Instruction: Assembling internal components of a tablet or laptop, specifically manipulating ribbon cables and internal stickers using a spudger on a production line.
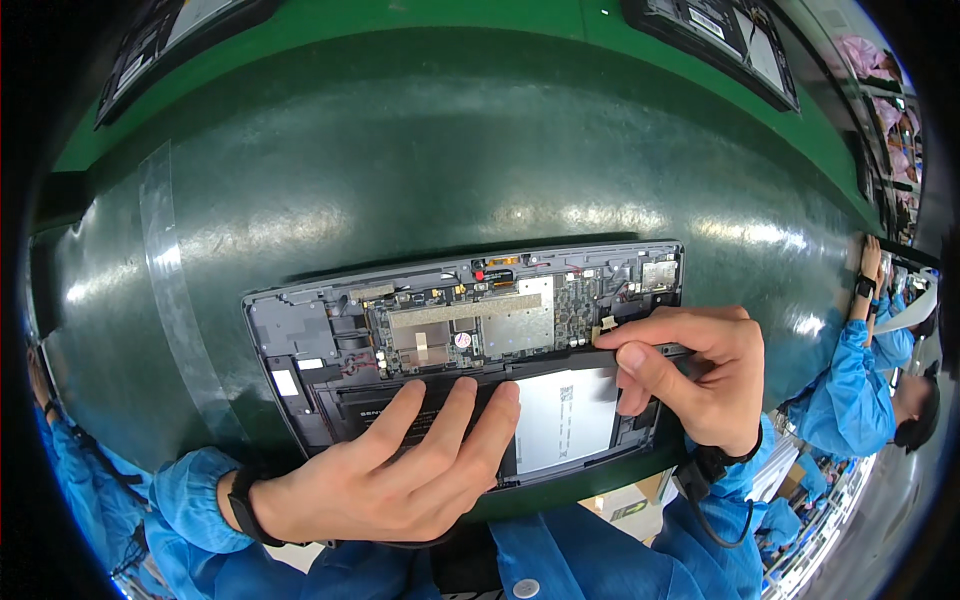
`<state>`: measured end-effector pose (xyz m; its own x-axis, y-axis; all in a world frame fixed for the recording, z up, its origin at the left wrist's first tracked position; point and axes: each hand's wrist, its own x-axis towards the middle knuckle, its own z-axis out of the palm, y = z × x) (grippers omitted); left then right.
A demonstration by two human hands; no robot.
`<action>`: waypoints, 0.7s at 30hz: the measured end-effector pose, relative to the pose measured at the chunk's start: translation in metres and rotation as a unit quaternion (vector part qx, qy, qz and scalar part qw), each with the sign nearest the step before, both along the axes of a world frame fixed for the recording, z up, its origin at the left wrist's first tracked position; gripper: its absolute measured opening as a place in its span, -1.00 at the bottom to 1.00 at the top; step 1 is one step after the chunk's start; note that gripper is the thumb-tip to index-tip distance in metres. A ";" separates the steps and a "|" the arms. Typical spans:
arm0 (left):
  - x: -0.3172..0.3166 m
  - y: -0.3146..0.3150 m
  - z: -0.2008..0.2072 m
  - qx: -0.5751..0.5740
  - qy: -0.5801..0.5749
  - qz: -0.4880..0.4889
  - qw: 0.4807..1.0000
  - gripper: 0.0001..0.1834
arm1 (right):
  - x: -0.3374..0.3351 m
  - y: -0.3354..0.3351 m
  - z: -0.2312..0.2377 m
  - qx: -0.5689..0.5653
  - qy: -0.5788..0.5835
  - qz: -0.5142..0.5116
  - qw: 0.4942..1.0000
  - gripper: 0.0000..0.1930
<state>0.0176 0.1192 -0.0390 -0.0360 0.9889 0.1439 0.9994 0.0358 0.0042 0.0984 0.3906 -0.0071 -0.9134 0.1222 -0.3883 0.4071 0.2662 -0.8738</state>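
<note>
An opened tablet-like device (470, 262) lies in front of me, its inside facing up. Across its upper half runs a circuit board (575, 310) with metal shields; below sits a battery pack (560, 425) with black and white areas. My left hand (400, 465) rests on the black part, fingers stretched out and slightly apart. At the board's lower right, my right hand (690, 370) has thumb and index finger pinched together beside a small pale connector tab (609, 323). Whatever lies between those fingertips is hidden. A black strip (545, 360) runs along the battery's top edge towards them.
A clear tape strip (165, 260) crosses the dark green table (400, 150) on the left. Two more opened devices stand on the far green surface, one at the upper left (165, 55) and one at the upper right (735, 45). A person in blue (850, 390) is on the right.
</note>
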 end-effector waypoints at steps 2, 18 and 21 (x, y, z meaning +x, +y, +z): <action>0.000 -0.001 0.000 0.001 -0.001 0.002 1.000 -0.49 | 0.000 -0.004 -0.001 -0.009 -0.007 -0.007 1.000 -0.87; 0.001 0.002 0.004 -0.002 0.005 -0.006 1.000 -0.49 | 0.001 0.000 0.004 -0.064 -0.055 -0.054 0.995 -0.86; 0.001 0.003 0.002 0.001 0.005 -0.004 1.000 -0.49 | 0.000 0.003 0.003 -0.070 -0.059 -0.053 0.994 -0.86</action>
